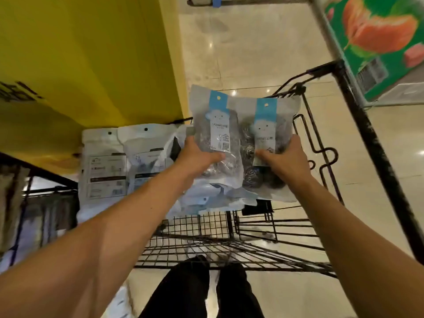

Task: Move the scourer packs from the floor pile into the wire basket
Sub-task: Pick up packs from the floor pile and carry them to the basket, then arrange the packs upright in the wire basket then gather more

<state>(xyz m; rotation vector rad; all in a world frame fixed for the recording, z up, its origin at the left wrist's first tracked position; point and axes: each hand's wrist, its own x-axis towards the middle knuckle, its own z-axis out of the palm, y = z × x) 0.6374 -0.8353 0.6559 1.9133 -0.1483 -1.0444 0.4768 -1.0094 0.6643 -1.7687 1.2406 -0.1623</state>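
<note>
Two clear scourer packs with blue-and-white labels are held up side by side over the black wire basket (229, 246). My left hand (197, 154) grips the left pack (214, 125) at its lower half. The right pack (268, 120) is gripped by my right hand (284, 157) from its right side. Several more packs (128, 157) stand upright, backs showing, along the basket's left side, and others lie flat under the held ones. The floor pile is not in view.
A yellow wall or pillar (91, 53) rises at the left behind the basket. A black metal frame post (367, 134) slants along the right. A fruit-printed box (380, 37) stands at upper right. My dark-trousered legs (202, 290) are below on the shiny tile floor.
</note>
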